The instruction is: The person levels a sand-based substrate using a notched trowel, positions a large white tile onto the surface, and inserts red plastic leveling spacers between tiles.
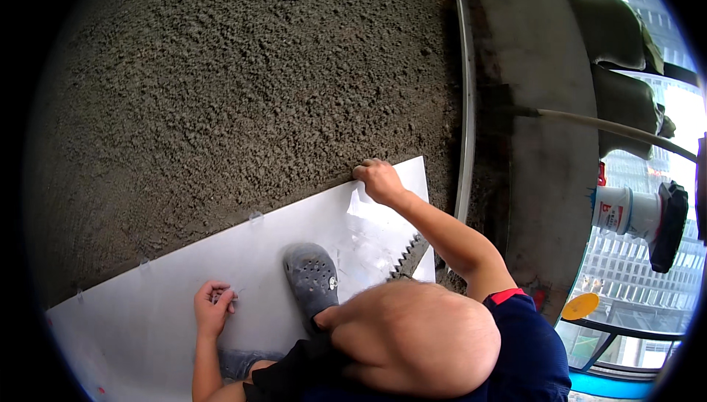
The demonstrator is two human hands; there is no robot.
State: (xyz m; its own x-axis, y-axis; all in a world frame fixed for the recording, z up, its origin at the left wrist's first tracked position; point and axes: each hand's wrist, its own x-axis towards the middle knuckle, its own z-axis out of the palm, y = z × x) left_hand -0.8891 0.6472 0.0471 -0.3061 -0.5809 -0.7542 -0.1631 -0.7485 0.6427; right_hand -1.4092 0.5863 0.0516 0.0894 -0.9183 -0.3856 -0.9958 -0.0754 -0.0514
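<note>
A large pale tile (184, 254) lies under me, its long far edge against rough grey mortar (243, 92). Small clear plastic clips (255, 217) stick out at intervals along that edge. My right hand (378, 180) is closed at the edge near the tile's far right corner; whatever its fingertips pinch is hidden. Above the tile, to the left of my shoe, my left hand (213, 306) has its fingers curled, perhaps round a small clear piece too faint to name. Below my right forearm, a notched trowel (409, 256) smeared with mortar rests on the tile.
My grey clog (311, 277) stands on the tile beside my bare knee (427, 332). A straight metal bar (465, 107) runs along the mortar's right side, by a concrete ledge (549, 56). Sacks (604, 30), a pale hose (611, 126) and a white bucket (622, 210) are by the windows.
</note>
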